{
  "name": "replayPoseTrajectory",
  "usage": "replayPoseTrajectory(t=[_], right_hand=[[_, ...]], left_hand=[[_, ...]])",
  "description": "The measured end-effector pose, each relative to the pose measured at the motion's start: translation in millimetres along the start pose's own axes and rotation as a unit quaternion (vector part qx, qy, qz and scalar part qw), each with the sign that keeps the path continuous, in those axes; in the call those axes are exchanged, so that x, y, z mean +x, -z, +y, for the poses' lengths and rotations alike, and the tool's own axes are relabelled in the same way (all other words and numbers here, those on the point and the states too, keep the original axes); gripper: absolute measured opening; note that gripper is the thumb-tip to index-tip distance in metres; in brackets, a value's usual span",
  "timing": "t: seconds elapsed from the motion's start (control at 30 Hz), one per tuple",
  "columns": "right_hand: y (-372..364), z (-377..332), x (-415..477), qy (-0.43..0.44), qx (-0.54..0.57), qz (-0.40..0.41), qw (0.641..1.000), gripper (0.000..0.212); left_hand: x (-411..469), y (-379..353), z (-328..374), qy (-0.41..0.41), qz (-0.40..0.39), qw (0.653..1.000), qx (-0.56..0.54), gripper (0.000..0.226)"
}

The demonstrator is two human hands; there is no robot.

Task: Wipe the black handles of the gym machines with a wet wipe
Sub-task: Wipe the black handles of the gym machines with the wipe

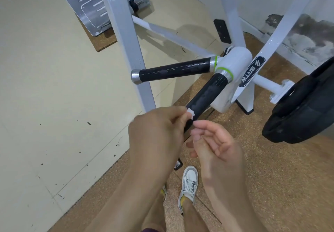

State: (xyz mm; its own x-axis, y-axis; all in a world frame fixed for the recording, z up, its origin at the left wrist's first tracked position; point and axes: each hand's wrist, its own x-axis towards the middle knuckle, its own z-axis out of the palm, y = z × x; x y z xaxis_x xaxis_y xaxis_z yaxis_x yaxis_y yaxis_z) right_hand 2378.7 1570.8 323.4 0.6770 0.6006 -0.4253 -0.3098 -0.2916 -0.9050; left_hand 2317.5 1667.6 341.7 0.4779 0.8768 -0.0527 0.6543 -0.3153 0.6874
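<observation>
Near handle (204,98): black smooth cylinder, axis runs from white hub (234,62) toward the person.
Left hand (157,134): pinches small white wet wipe (190,114) on it.
Right hand (216,146): relaxed, holds nothing.

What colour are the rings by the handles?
The rings are green; head view shows them.

Floor: 2 surfaces. Left of the fingers (204,123), pale cream panels (54,96), smooth, seams visible, with dark scuffs and chips. Under and right of the fingers, speckled cork-brown matting (289,177). The boundary between them runs diagonally, passing just left of the fingers.

Well beyond the fingers, to the left: 1 slotted metal footplate (94,9), tilted, over a cork-brown pad (103,42).

Beyond and right: white wall (316,38) with a grey, flaking patch low down.

Right of the fingers: 1 black weight plate (303,109), only partly in view.

Light soft, even; faint shadows on the cream panels.
</observation>
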Motion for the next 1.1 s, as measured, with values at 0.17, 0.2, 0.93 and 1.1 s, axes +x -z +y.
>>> replayPoseTrajectory(t=[0.17, 0.2, 0.93, 1.1], right_hand=[[4.0, -3.6, 4.7, 0.008, 0.038, 0.017, 0.999, 0.028], [5.0, -4.0, 4.6, 0.008, 0.041, 0.011, 0.999, 0.026], [4.9, 0.2, 24.4, 0.094, -0.108, 0.064, 0.988, 0.017], [-0.9, 3.8, 22.4, 0.183, -0.202, 0.103, 0.956, 0.019]], left_hand=[[-14.0, -5.1, 2.9, -0.041, 0.005, 0.999, 0.001, 0.016], [-22.5, -5.6, 1.3, -0.095, 0.000, 0.995, 0.027, 0.020], [11.0, 13.4, -13.2, 0.167, -0.064, 0.962, -0.204, 0.012], [15.8, -0.6, -9.5, 0.107, -0.033, 0.986, -0.121, 0.012]])
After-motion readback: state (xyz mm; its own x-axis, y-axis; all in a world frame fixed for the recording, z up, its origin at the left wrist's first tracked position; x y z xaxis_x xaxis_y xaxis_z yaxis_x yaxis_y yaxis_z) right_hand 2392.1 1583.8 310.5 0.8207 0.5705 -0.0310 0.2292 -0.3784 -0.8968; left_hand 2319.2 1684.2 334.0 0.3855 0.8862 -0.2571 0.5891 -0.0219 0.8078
